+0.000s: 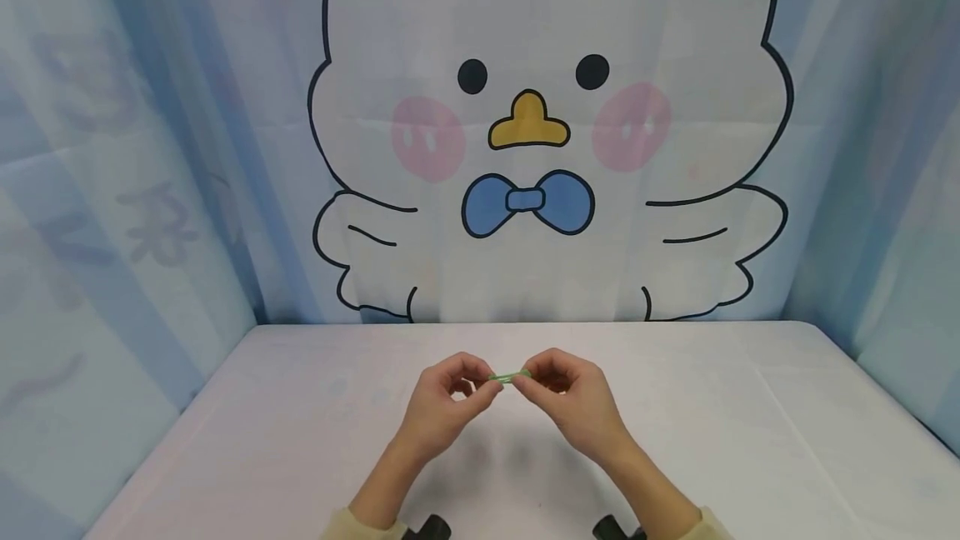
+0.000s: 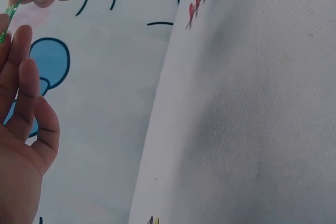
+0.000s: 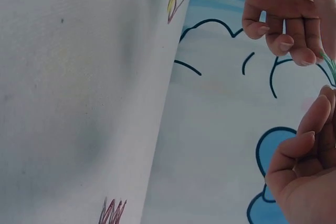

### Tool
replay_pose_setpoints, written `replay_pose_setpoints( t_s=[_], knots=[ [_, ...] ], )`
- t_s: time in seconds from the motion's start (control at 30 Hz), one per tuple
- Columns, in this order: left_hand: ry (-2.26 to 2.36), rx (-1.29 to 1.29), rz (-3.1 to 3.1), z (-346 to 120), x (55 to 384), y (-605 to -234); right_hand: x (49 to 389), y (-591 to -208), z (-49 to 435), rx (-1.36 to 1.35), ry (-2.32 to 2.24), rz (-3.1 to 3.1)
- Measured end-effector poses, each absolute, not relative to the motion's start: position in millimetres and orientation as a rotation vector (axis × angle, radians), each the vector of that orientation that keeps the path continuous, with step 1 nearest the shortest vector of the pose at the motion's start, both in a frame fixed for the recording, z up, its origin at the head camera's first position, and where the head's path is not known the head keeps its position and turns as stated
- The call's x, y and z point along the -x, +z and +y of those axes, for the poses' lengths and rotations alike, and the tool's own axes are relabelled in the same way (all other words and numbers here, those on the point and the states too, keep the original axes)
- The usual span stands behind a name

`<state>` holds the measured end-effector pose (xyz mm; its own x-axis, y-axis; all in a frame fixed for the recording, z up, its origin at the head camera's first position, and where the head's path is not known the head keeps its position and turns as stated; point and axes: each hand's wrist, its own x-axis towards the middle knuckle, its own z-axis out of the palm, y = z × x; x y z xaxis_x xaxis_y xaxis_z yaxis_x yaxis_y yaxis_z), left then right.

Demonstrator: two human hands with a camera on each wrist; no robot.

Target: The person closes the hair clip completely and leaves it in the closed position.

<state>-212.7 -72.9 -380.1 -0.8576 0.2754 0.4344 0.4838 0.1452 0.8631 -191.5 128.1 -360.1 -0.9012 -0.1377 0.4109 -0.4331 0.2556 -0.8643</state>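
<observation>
one thin green piece (image 1: 510, 377) above white table (image 1: 300, 440), bird-print curtain (image 1: 525, 273) behind

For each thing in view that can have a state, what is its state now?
Left hand: pinches one end of the green strip, above the table.
Right hand: pinches its other end.
Green strip: held between both hands; whether taut, I cannot tell.
Curtain: hangs behind the table.

Head view: from above, behind left hand (image 1: 444, 405) and right hand (image 1: 581, 405), faces forward, down across table (image 1: 300, 440) to backdrop (image 1: 525, 273). Left wrist view: near, rolled sideways, hands at left edge. Right wrist view: also near, rolled opposite way, hands at right edge. All three share hands, green piece (image 1: 510, 377), bow (image 1: 525, 200).
</observation>
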Motion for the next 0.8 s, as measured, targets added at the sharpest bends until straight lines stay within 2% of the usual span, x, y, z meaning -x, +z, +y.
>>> replay_pose_setpoints(
  t_s=[0.8],
  knots=[
    [-1.737, 0.632, -2.248, -69.6, 211.6, -380.8, 192.2, -373.0, 120.6, -0.596, 1.443, -2.172]
  ],
)
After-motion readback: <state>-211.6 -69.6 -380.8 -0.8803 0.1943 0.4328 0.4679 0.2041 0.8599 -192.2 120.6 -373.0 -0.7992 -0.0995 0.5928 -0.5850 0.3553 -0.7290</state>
